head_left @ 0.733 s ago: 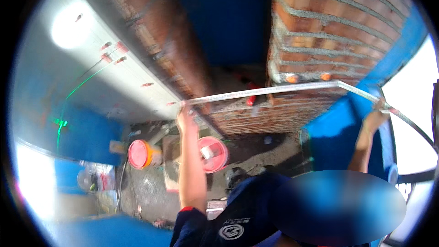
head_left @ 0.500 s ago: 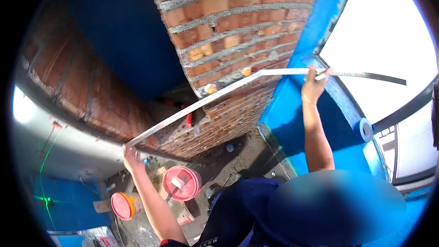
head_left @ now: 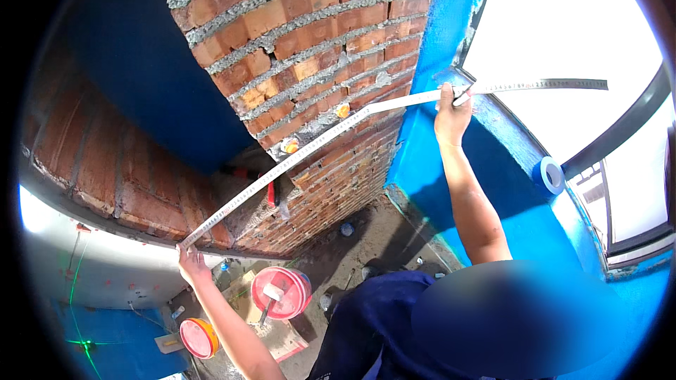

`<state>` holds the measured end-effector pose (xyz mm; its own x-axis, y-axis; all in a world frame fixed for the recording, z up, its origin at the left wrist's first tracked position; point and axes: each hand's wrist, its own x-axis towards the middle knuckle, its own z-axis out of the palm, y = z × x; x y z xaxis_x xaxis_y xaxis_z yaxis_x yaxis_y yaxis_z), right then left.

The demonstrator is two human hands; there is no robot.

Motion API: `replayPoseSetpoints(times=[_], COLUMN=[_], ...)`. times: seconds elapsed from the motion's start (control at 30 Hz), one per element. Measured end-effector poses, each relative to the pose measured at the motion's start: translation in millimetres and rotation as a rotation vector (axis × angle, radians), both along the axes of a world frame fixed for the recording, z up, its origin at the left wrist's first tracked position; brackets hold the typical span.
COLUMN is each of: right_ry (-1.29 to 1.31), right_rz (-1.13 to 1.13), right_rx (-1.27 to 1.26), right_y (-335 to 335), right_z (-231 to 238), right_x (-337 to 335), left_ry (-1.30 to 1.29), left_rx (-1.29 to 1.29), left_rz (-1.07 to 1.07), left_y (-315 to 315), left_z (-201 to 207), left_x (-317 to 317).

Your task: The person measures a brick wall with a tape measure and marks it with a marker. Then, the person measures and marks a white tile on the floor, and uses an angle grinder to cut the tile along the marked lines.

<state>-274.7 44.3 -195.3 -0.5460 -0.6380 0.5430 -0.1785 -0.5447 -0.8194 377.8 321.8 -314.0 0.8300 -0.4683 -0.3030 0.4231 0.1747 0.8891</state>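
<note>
A long, white tape measure strip (head_left: 317, 142) with printed marks stretches across the brick pillar and kinks near the pillar's middle. Its lower end is pinched in the fingers of my left hand (head_left: 193, 266), at the edge of the brick opening. My right hand (head_left: 453, 118), raised in front of the blue wall, grips the strip further along. A short white pen-like stick (head_left: 462, 99) also pokes out of the right fingers. Beyond that hand the strip's free end runs out across the bright window. Two orange round fittings (head_left: 343, 110) sit in the brickwork just above the strip.
Below stand a red bucket (head_left: 304, 295) with a tool across it and an orange-rimmed bucket (head_left: 212, 329). A blue tape roll (head_left: 548, 176) lies on the window sill. Red-handled tools (head_left: 272, 194) rest in the brick opening. Green laser lines cross the far left wall.
My view has shifted, so the brick pillar and both hands appear further left. The strip stays stretched between my hands, its free end now straighter.
</note>
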Motion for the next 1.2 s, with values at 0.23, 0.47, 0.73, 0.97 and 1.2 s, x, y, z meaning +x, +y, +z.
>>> replayPoseSetpoints(times=[0.23,0.47,0.73,0.97,1.2], right_ry=[-0.019,-0.005,-0.001,-0.002,-0.045], right_rz=[0.007,-0.015,0.011,0.031,0.094], right_rx=[-0.069,-0.016,-0.036,-0.046,-0.087], right_y=[-5,-6,-8,-6,-11], right_z=[7,10,6,13,11], right_x=[7,8,4,9,8], left_ry=[0.024,0.015,0.011,-0.007,0.004], left_rx=[0.015,-0.009,-0.002,0.032,0.040], left_rz=[-0.012,-0.034,-0.025,-0.013,-0.006], left_y=[-3,-1,-5,-2,-3], left_z=[-2,-7,-5,-4,-4], left_x=[3,11,1,7,3])
